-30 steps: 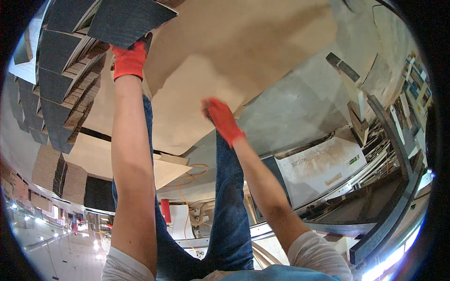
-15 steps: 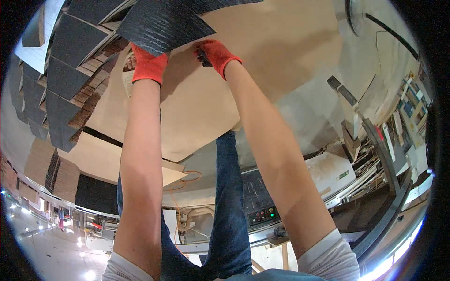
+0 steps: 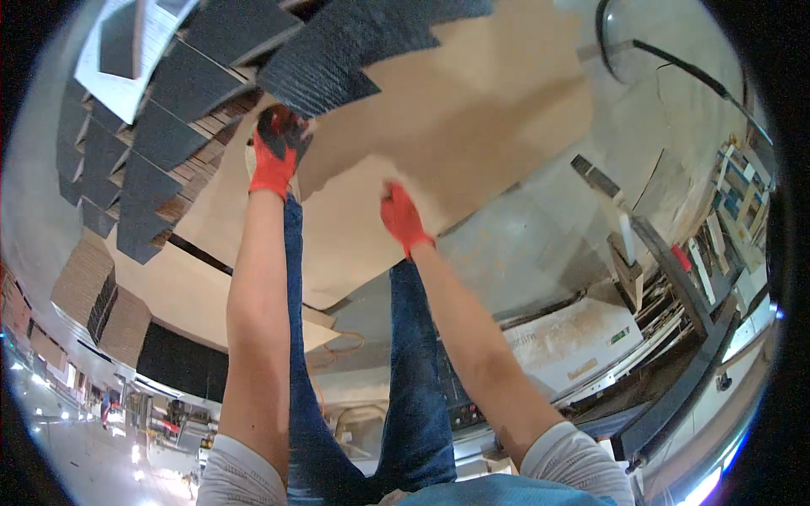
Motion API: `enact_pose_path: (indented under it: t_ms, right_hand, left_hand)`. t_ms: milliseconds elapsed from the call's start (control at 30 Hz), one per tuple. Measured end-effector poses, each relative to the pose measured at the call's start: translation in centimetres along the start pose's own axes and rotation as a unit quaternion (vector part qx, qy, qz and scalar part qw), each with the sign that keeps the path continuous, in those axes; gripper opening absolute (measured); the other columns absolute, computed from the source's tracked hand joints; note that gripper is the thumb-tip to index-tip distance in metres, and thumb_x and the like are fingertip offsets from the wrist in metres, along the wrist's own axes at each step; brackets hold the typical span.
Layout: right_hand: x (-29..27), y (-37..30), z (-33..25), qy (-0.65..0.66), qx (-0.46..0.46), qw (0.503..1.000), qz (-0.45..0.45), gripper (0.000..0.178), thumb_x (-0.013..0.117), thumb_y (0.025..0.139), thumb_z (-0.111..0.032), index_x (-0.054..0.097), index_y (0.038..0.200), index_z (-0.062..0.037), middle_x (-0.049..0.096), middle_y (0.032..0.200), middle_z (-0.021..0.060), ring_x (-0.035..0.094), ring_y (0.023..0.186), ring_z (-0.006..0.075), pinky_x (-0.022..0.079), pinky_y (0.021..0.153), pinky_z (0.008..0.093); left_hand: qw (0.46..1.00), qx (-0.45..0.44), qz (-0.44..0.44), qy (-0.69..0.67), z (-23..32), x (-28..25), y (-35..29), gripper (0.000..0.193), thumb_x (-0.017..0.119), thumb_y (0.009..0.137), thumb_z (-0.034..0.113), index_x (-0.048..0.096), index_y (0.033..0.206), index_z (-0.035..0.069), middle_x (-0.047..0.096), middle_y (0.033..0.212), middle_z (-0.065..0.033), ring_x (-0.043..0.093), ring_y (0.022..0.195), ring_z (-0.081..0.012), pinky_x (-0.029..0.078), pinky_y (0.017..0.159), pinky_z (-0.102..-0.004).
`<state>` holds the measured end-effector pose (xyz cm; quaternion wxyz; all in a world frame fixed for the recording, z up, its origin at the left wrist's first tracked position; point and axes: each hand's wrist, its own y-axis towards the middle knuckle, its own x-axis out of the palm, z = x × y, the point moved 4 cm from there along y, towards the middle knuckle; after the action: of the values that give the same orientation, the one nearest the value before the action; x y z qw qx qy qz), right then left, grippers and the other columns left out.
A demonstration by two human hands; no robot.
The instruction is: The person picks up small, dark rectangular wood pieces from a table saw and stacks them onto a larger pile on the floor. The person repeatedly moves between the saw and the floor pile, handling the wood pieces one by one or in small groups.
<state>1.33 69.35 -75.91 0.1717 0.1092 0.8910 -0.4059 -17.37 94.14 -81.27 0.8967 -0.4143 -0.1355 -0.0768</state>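
Note:
My left hand (image 3: 280,153), in a red glove with a dark palm, is just below a row of dark textured panels (image 3: 329,72) with stepped, pointed edges. Its dark palm side shows, the fingers look loosely apart, and I see nothing held in them. Farther right, my right hand (image 3: 403,218), also in a red glove, is over a large tan sheet (image 3: 489,110). Its fingers are curled in, and their tips are blurred, so anything inside is hidden. The dark panels rest on the tan sheet along its far left part.
Stacks of dark panels with brown layered edges (image 3: 181,93) stand at the left, with a white paper (image 3: 114,97) on top. Grey-brown stacked blocks (image 3: 84,274) lie lower left. At the right are a dark metal bar frame (image 3: 675,270) and a heap of strips. An orange cord (image 3: 342,344) hangs near my legs.
My right hand has drawn back toward me, away from the dark panels. My left hand has come out from under the panel edge and turned its palm side up. The view has shifted somewhat.

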Motion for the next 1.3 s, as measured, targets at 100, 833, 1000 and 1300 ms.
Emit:
enact_pose_path:
  t_ms: [100, 833, 1000, 1300]
  right_hand:
    - [-3.0, -11.3, 5.5, -0.034, 0.061, 0.997, -0.044, 0.038, 0.052, 0.091, -0.009, 0.055, 0.129, -0.0032, 0.062, 0.122, 0.0216, 0.059, 0.114, 0.0357, 0.047, 0.099, 0.0416]
    - [-27.1, -39.7, -7.4, -0.088, -0.048, 0.994, -0.040, 0.041, 0.064, 0.087, -0.041, 0.070, 0.078, -0.0019, 0.068, 0.077, 0.0157, 0.064, 0.073, 0.0242, 0.049, 0.069, 0.0386]
    - [-28.3, -40.7, -1.4, -0.136, -0.049, 0.981, -0.129, 0.043, 0.070, 0.083, -0.045, 0.073, 0.085, -0.0028, 0.071, 0.088, 0.0190, 0.068, 0.087, 0.0278, 0.050, 0.077, 0.0423]
    - [-31.9, -41.4, 10.6, -0.350, -0.156, 0.924, -0.019, 0.034, 0.074, 0.078, -0.041, 0.073, 0.080, -0.0076, 0.070, 0.079, 0.0148, 0.065, 0.070, 0.0233, 0.051, 0.067, 0.0378]
  left_hand:
    - [0.964, -0.169, 0.100, -0.181, -0.2, -0.7, -4.1, 0.041, 0.046, 0.101, 0.040, 0.057, 0.126, 0.010, 0.065, 0.118, -0.0115, 0.062, 0.101, -0.0314, 0.051, 0.088, -0.0471]
    - [0.700, -0.093, 0.117, 0.698, -9.6, -5.6, -76.5, 0.043, 0.043, 0.091, 0.034, 0.071, 0.085, 0.002, 0.069, 0.098, -0.0245, 0.065, 0.094, -0.0435, 0.051, 0.085, -0.0520]
    - [0.774, -0.065, 0.157, 0.611, -9.2, -3.0, -76.1, 0.035, 0.050, 0.091, 0.035, 0.068, 0.110, 0.011, 0.069, 0.104, -0.0247, 0.065, 0.093, -0.0463, 0.051, 0.083, -0.0519]
    - [0.888, 0.015, 0.289, 0.359, -1.7, 2.4, -79.5, 0.082, 0.069, 0.087, 0.037, 0.031, 0.151, 0.003, 0.048, 0.143, -0.0301, 0.048, 0.132, -0.0420, 0.041, 0.107, -0.0447]
